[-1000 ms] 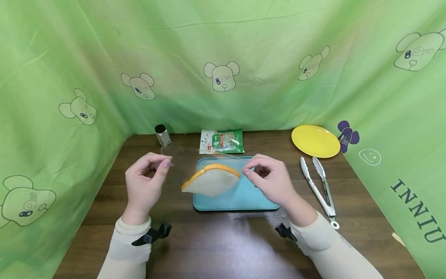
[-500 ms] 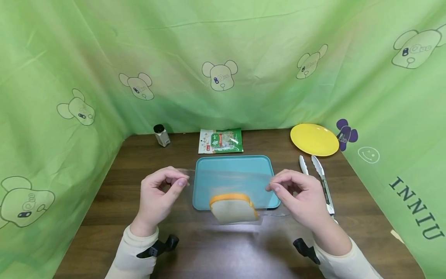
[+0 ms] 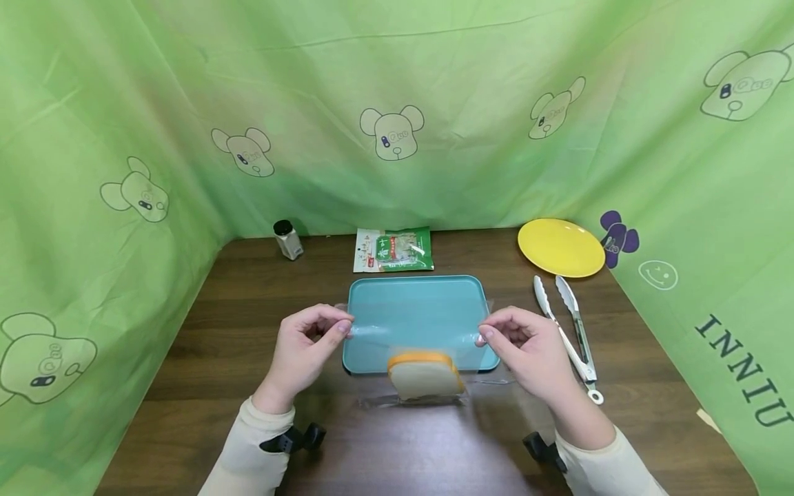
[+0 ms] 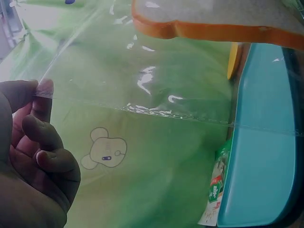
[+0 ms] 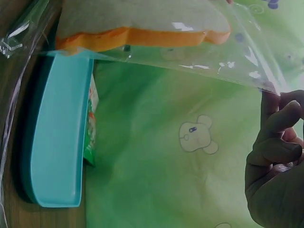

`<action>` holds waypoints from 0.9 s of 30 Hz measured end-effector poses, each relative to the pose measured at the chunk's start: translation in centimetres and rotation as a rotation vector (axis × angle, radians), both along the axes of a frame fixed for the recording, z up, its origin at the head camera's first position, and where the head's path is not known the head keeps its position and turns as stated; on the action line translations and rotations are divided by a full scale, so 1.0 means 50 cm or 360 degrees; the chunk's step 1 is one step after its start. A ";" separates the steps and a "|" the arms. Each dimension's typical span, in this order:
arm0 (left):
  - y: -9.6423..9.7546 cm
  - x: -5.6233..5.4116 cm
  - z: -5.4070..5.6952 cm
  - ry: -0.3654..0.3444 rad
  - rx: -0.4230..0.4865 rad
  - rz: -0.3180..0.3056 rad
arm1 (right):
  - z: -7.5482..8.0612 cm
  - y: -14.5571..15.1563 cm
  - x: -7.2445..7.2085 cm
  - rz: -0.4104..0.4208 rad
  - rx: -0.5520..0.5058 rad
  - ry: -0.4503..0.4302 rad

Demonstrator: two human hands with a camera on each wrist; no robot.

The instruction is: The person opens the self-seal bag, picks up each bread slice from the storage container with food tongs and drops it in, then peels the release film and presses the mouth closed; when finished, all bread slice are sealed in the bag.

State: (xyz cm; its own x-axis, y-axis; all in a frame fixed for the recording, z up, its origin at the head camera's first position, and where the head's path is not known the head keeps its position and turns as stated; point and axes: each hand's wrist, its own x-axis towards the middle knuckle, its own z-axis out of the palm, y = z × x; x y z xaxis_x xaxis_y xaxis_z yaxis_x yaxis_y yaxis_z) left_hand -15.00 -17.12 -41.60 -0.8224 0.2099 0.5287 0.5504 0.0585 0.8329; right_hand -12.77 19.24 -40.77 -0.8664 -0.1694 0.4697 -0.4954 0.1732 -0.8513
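A slice of bread [image 3: 424,379] with an orange crust, perhaps a toy, stands in the lower part of a clear plastic bag [image 4: 147,80]. My left hand [image 3: 307,351] pinches one upper corner of the bag between thumb and forefinger. The opposite corner is pinched by my right hand [image 3: 527,348] in the same way. Between the hands the bag's upper edge is drawn out, in front of a teal tray [image 3: 415,296] on the table. Both wrist views show the bread through the film, its crust seen edge-on.
Behind the tray lies a green and white packet [image 3: 393,249]. A black-capped seasoning jar [image 3: 288,240] stands back left. At the right are a yellow plate [image 3: 561,248] and metal tongs [image 3: 571,337]. Another piece of clear plastic [image 3: 496,381] shows near the tray's front right corner.
Both hands have come down and toward me with the bag. The bread has swung from tilted at left to nearly level, lower and further right. Lately the left hand has moved nearer the right.
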 end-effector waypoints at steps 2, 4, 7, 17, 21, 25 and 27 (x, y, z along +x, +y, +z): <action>0.002 -0.005 0.003 -0.0006 -0.0016 -0.0001 | -0.002 0.001 -0.011 0.0003 -0.0003 0.0017; 0.002 -0.012 0.005 0.0001 -0.0038 0.0004 | -0.004 0.002 -0.023 0.0006 -0.0002 0.0041; 0.004 -0.022 0.005 0.0025 -0.0048 0.0003 | -0.007 0.001 -0.041 0.0028 -0.0015 0.0063; 0.011 -0.043 0.001 0.0179 0.0034 0.0104 | 0.002 -0.014 -0.074 0.0100 -0.0145 0.0147; 0.011 -0.042 0.002 0.0091 0.0031 0.0110 | 0.009 -0.008 -0.079 0.0047 -0.0112 0.0128; 0.009 -0.043 0.004 0.0073 0.0005 0.0112 | 0.018 0.001 -0.083 0.0060 -0.0113 0.0130; 0.009 -0.045 0.007 0.0075 0.0007 0.0109 | 0.020 0.005 -0.087 0.0091 -0.0117 0.0134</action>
State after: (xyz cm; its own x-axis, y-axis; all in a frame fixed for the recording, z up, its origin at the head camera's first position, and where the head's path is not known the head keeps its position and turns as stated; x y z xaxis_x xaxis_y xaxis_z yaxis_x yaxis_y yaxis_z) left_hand -17.25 -16.69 -41.26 -0.8091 0.1515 0.5679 0.5837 0.0936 0.8066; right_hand -17.11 19.48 -39.79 -0.8133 -0.1798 0.5534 -0.5729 0.0810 -0.8156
